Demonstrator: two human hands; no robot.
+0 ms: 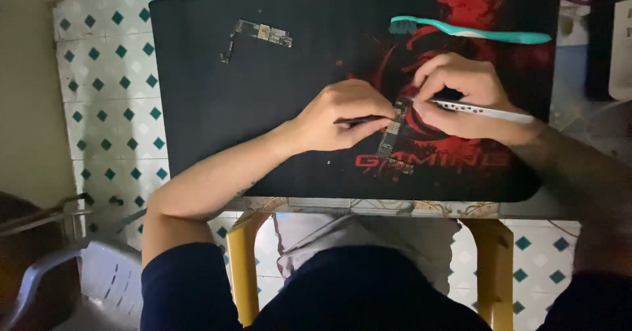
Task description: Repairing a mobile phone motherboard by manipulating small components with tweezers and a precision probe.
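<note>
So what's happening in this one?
A person sits at a small table over a black mat. The left hand presses a narrow circuit board down on the mat and holds a thin dark tool. The right hand holds a white tool with its tip at the board's upper end. A second board lies apart at the mat's far left, and a teal toothbrush lies along the far edge.
</note>
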